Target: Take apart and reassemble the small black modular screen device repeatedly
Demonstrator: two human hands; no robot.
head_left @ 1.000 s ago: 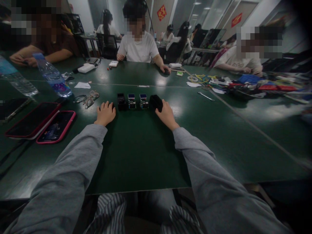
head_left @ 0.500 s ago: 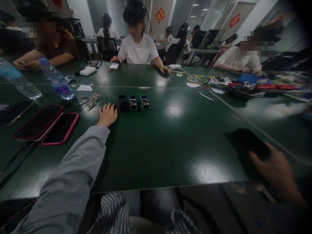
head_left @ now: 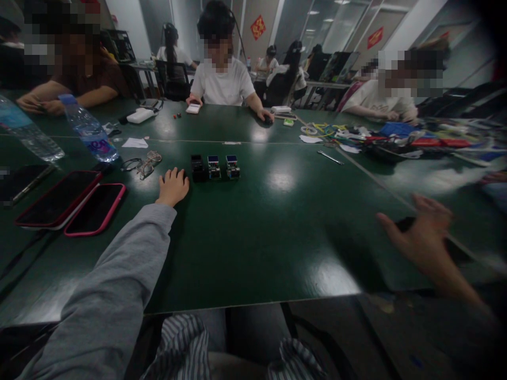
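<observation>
My left hand (head_left: 173, 187) rests palm down on the green table with its fingers spread, holding nothing. Just right of its fingertips stands a small black block-like device (head_left: 197, 168), followed by two small electronic modules with little dark-blue screens, one in the middle (head_left: 214, 168) and one on the right (head_left: 233, 168). At the right, my right hand (head_left: 425, 235) is raised with thumb and fingers apart. Behind and beneath it lies a flat black object (head_left: 457, 249), phone-like in look and partly hidden by the hand.
Left of my arm lie a pink-edged phone (head_left: 95, 210), a red-edged phone (head_left: 61, 198), glasses (head_left: 148, 164) and two water bottles, the nearer one tilted in view (head_left: 93, 132). A wrench (head_left: 330, 157) and tangled cables (head_left: 396, 140) lie farther right. Across the table a person (head_left: 222, 79) sits.
My right hand has let go of the black object, its fingers have opened, and the object now lies farther right, behind the hand. The left hand stays in place.
</observation>
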